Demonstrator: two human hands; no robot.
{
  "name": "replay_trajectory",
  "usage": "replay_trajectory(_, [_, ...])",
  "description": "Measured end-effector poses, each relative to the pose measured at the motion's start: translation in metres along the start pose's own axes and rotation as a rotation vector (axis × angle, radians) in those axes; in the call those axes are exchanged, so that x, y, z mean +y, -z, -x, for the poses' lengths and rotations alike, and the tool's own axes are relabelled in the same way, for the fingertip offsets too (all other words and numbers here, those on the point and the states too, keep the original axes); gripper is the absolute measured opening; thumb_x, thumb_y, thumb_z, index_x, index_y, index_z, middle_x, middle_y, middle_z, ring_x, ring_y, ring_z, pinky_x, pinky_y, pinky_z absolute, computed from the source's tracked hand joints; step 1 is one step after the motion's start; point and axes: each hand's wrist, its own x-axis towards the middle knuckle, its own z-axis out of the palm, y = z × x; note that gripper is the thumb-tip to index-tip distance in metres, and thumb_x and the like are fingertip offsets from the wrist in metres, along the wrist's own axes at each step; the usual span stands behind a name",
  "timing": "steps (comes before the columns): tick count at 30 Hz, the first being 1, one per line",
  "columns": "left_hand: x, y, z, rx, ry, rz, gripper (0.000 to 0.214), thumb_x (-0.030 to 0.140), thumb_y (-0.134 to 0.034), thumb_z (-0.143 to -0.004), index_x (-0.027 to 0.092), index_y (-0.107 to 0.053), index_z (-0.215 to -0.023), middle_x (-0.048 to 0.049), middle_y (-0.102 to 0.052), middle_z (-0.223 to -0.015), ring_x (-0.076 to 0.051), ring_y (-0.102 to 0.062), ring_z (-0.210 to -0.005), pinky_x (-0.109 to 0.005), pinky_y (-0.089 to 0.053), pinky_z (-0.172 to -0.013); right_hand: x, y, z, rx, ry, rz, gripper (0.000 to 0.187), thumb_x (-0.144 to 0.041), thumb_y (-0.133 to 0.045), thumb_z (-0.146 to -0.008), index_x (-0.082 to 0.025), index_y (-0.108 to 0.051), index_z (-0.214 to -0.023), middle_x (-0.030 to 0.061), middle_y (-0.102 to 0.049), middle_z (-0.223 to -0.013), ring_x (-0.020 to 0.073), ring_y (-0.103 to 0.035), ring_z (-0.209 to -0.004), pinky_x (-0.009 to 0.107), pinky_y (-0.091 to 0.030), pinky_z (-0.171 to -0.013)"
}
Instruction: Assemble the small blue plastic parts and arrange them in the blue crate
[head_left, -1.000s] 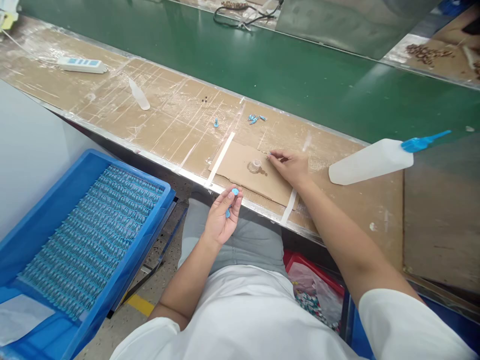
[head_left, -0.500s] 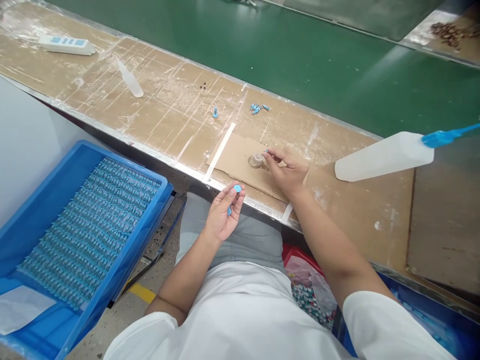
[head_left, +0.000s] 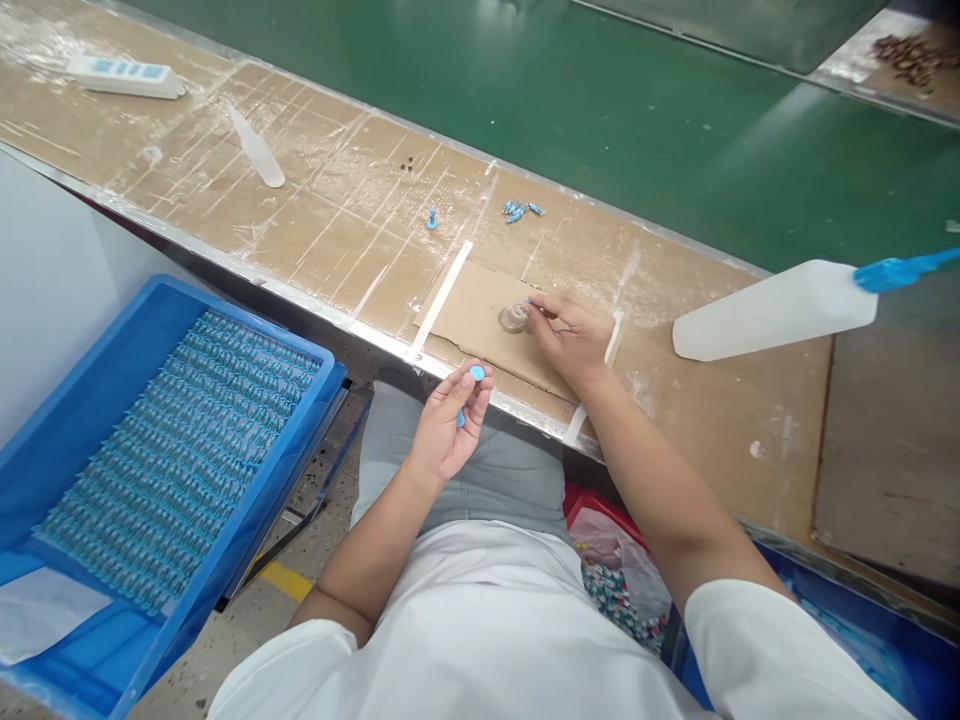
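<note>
My left hand (head_left: 451, 420) is closed around a small blue part with a round flat head (head_left: 477, 373). Its other blue end pokes out below my fingers. Above the worktop, my right hand (head_left: 574, 335) pinches a tiny blue piece (head_left: 528, 301), mostly hidden by the fingertips. Just under those fingertips sits a small clear round cup (head_left: 513, 318) on a cardboard sheet (head_left: 474, 305); whether the piece touches the cup I cannot tell. Another blue part (head_left: 432, 219) stands upright on its round base farther back, and several small blue pieces (head_left: 516, 211) lie loose nearby.
To the right a large white bottle with a blue nozzle (head_left: 776, 312) lies tilted. A small white bottle (head_left: 257, 150) and a power strip (head_left: 126, 77) are at the left. Below left is a blue crate (head_left: 150, 300) with rows of blue parts. A green belt (head_left: 570, 110) runs behind.
My right fingertips have shifted slightly left, from beside the cup to over its edge. My left hand keeps its hold, nearly still. The view has shifted a little.
</note>
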Motion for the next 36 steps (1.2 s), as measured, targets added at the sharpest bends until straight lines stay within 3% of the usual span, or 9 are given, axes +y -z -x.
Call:
replay_trajectory(7, [-0.001,-0.003,-0.006,-0.032,-0.029,-0.007,0.013,0.010,-0.070,-0.086,0.014,-0.076,-0.097,-0.0049,-0.077,-0.096,-0.007,-0.073,-0.081,-0.013,-0.057,-0.079,-0.012,0.002,0.001,0.115,-0.197,-0.192,0.029,-0.049,-0.072,-0.085,-0.023,-0.076,-0.095,0.0067,-0.075,-0.089,0.0218,-0.071,-0.078,0.040,-0.058,-0.080])
replay_trajectory(13, [-0.002,-0.011,-0.015,-0.056,-0.052,-0.006,0.009,0.012,-0.071,-0.086,0.013,-0.076,-0.094,-0.0049,-0.077,-0.094,-0.008,-0.073,-0.080,-0.014,-0.058,-0.077,-0.021,0.006,-0.002,0.144,-0.292,-0.302,0.027,-0.045,-0.078,-0.081,-0.022,-0.077,-0.094,0.0047,-0.077,-0.087,0.0196,-0.072,-0.078,0.037,-0.059,-0.081])
replay_trajectory(19, [-0.004,-0.022,-0.006,-0.105,-0.072,-0.023,0.010,0.018,-0.074,-0.085,0.014,-0.076,-0.094,-0.0047,-0.077,-0.093,-0.008,-0.073,-0.079,-0.014,-0.058,-0.075,-0.076,0.029,0.007,0.213,-0.390,-0.478,0.031,-0.046,-0.085,-0.074,-0.022,-0.078,-0.093,0.0028,-0.077,-0.091,0.0228,-0.074,-0.085,0.041,-0.062,-0.086])
replay_trajectory(25, [-0.006,-0.029,0.014,-0.138,-0.156,-0.087,0.023,0.028,-0.083,-0.077,0.016,-0.077,-0.095,-0.0041,-0.077,-0.090,-0.010,-0.073,-0.077,-0.015,-0.058,-0.074,-0.134,0.041,0.032,0.157,-0.454,-0.653,0.025,-0.040,-0.086,-0.074,-0.025,-0.079,-0.093,0.0021,-0.078,-0.094,0.0246,-0.075,-0.088,0.041,-0.064,-0.086])
replay_trajectory(36, [-0.007,-0.032,0.028,-0.086,-0.200,-0.089,0.030,0.028,-0.090,-0.067,0.018,-0.078,-0.092,-0.0020,-0.077,-0.086,-0.011,-0.074,-0.073,-0.019,-0.059,-0.076,-0.147,0.036,0.046,0.204,-0.481,-0.722,0.025,-0.037,-0.087,-0.073,-0.024,-0.079,-0.092,0.0021,-0.078,-0.093,0.0220,-0.076,-0.080,0.038,-0.067,-0.079])
